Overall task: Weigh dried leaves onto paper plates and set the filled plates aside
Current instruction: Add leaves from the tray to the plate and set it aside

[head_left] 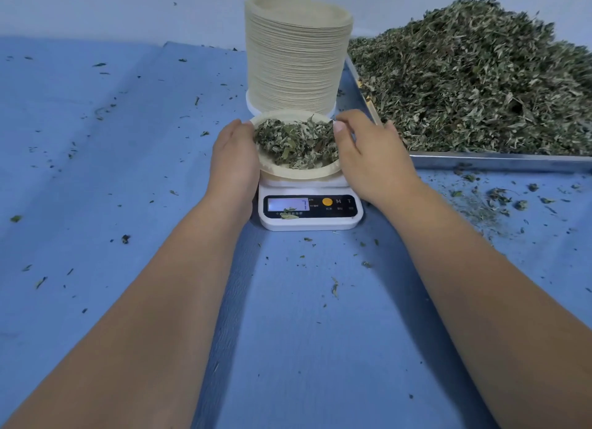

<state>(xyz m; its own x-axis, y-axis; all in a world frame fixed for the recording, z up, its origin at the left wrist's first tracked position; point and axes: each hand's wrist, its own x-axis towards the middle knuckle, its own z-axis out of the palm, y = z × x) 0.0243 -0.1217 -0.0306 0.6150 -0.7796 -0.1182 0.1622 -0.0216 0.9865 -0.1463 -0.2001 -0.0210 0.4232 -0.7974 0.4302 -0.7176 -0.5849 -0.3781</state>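
Observation:
A cream paper plate (299, 171) filled with dried green leaves (296, 143) sits on top of a small white digital scale (310, 209). My left hand (235, 159) grips the plate's left rim. My right hand (368, 153) holds the right rim, thumb over the edge. The scale's display is lit, and a leaf scrap lies over part of it. Behind the scale stands a tall stack of empty paper plates (296, 57).
A metal tray (499, 161) heaped with dried leaves (480, 82) fills the right back. A blue cloth (112, 159) covers the table, with leaf scraps scattered over it, thickest at the right near the tray.

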